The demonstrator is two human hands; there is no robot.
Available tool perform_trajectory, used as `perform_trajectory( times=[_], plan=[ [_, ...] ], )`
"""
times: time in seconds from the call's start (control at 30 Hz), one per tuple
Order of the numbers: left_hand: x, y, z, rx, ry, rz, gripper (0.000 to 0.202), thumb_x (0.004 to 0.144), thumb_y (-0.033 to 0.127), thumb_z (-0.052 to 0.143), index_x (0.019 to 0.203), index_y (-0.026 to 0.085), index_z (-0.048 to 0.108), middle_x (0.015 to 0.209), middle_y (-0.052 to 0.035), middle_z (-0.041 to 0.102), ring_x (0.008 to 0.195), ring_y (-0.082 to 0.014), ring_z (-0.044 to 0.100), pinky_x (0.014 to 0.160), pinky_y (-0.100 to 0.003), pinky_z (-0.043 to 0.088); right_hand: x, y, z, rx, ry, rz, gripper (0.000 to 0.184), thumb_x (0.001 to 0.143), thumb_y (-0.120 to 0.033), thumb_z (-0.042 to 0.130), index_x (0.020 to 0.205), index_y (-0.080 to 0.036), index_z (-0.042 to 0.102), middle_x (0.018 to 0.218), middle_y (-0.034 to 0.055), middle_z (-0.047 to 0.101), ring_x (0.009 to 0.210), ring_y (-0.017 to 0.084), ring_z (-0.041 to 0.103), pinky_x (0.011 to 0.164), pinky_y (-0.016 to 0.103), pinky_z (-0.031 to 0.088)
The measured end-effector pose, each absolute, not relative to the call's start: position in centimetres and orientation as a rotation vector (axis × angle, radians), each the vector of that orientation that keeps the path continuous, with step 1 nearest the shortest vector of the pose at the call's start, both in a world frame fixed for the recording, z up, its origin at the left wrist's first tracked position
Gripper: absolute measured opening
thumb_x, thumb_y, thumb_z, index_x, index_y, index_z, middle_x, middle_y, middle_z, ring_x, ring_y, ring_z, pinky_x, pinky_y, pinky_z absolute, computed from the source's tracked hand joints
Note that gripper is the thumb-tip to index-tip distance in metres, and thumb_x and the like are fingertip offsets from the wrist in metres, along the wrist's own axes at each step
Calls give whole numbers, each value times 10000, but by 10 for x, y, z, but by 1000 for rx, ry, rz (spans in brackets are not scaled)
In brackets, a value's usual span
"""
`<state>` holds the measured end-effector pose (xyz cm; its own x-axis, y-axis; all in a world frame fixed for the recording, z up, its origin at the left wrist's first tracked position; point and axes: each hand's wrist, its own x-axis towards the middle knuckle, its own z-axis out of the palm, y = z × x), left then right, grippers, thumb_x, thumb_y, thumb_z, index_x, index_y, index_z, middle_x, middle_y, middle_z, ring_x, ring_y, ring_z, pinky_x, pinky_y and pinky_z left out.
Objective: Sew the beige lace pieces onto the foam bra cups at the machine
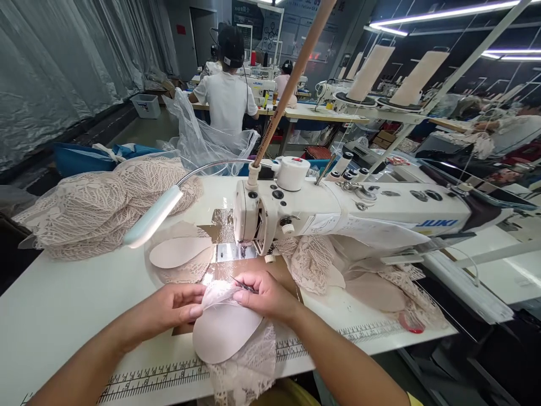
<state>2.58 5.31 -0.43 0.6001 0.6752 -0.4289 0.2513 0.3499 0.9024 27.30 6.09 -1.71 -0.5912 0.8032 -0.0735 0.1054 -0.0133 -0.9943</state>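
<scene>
A beige bra cup piece [228, 332], smooth with lace [247, 366] attached, hangs between my hands over the table's front edge. My left hand [183, 304] is closed on its upper left edge, thumb and fingers pinching the fabric. At the upper right, my right hand [264, 294] pinches the same lace. Small, dark, pointed thread snips [245, 286] stick out between its thumb and fingers; part of them is hidden. Just beyond stands the sewing machine [313, 208], its needle and presser foot [243, 251] behind my right hand. Left of the foot lies another lace-edged cup piece [180, 252].
A large heap of beige lace [93, 197] covers the left rear of the table, with a lamp [154, 217] over its edge. More lace pieces [315, 262] lie under the machine arm. A ruler strip [156, 380] runs along the front. Ahead, a person in white [226, 96] sits facing away.
</scene>
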Motion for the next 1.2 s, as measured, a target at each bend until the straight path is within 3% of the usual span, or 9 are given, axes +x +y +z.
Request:
perform_trajectory(
  times=[0.1, 0.23, 0.4, 0.57, 0.67, 0.73, 0.9, 1.07, 1.2],
  plan=[
    [41, 48, -15, 940, 878, 445, 458, 738, 483, 711, 1040, 149, 626, 734, -11, 589, 573, -91, 458, 523, -196, 344, 272, 59, -20, -887, -1720, 1707, 124, 835, -260, 567, 872, -162, 633, 747, -19, 527, 680, 105, 453, 621, 210, 362],
    [57, 47, -15, 833, 951, 556, 325, 717, 408, 756, 855, 140, 633, 714, -32, 631, 589, -125, 535, 534, -217, 392, 272, 58, -23, -966, -1800, 1701, 107, 823, -250, 583, 863, -161, 625, 703, -30, 512, 626, 97, 439, 576, 207, 344],
    [59, 51, -14, 998, 1019, 589, 321, 769, 455, 698, 807, 148, 612, 642, 10, 574, 539, -103, 480, 480, -198, 330, 269, 60, -17, -1144, -1861, 1312, 124, 776, -260, 664, 867, -187, 623, 809, -10, 594, 759, 143, 525, 682, 238, 397],
    [67, 51, -19, 1153, 1060, 591, 363, 766, 496, 676, 818, 139, 643, 787, -33, 627, 701, -159, 547, 607, -239, 408, 261, 63, -20, -1083, -1888, 1166, 151, 819, -262, 618, 702, -180, 569, 689, -25, 548, 671, 123, 490, 625, 234, 374],
    [69, 50, -21, 1152, 1037, 568, 374, 776, 503, 662, 807, 131, 638, 739, -24, 596, 648, -142, 513, 572, -233, 384, 259, 64, -23, -1143, -1846, 1170, 213, 858, -285, 562, 677, -174, 549, 642, -28, 527, 624, 114, 474, 586, 234, 359],
    [69, 50, -22, 1118, 1017, 563, 354, 779, 483, 670, 786, 131, 633, 700, -9, 572, 616, -124, 482, 550, -221, 360, 262, 65, -25, -1155, -1809, 1171, 209, 858, -320, 573, 713, -171, 564, 683, -18, 546, 656, 120, 496, 604, 235, 375],
    [67, 48, -21, 1052, 1023, 596, 323, 773, 449, 692, 745, 131, 646, 674, -11, 580, 602, -117, 471, 534, -217, 352, 280, 66, -22, -990, -1777, 1341, 272, 901, -395, 521, 1058, -181, 578, 880, 22, 616, 796, 144, 572, 724, 259, 442],
    [67, 50, -17, 1083, 1034, 617, 328, 792, 453, 671, 845, 132, 715, 778, -59, 670, 708, -169, 551, 626, -249, 417, 288, 66, -15, -1065, -1943, 1297, 193, 830, -296, 628, 996, -200, 650, 910, 15, 655, 821, 151, 585, 701, 244, 431],
    [66, 50, -18, 1071, 985, 612, 307, 785, 437, 683, 817, 133, 719, 806, -68, 686, 740, -184, 570, 647, -254, 423, 280, 62, -10, -1123, -1966, 1313, 174, 803, -252, 656, 974, -218, 668, 882, -4, 670, 785, 143, 591, 637, 228, 417]
  ],
)
